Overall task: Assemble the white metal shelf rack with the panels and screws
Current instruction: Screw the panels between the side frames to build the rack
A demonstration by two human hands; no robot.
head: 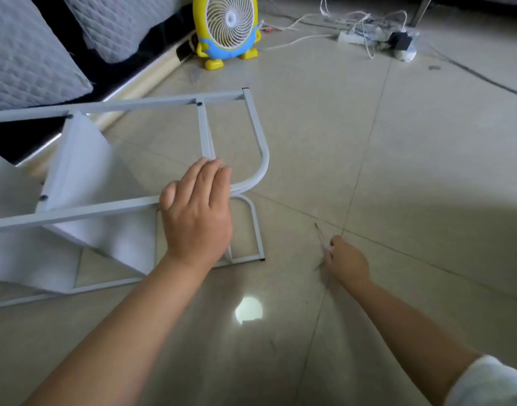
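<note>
Rack [119, 105] lying left to right on the floor, left of my right hand [349, 263].
My left hand [197, 212] presses flat on its near rail; my right hand pinches a thin tool [320, 234], blurred, pointing far.

Rack [75, 213] cut off L; tool [321, 237] blurred.

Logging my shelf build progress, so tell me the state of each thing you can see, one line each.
shelf rack: part-built, lying on its side on the floor.
left hand: resting on the rack.
right hand: gripping a thin tool, blurred.
fan: upright; running or not, cannot tell.
power strip: on floor, cables attached.
</note>
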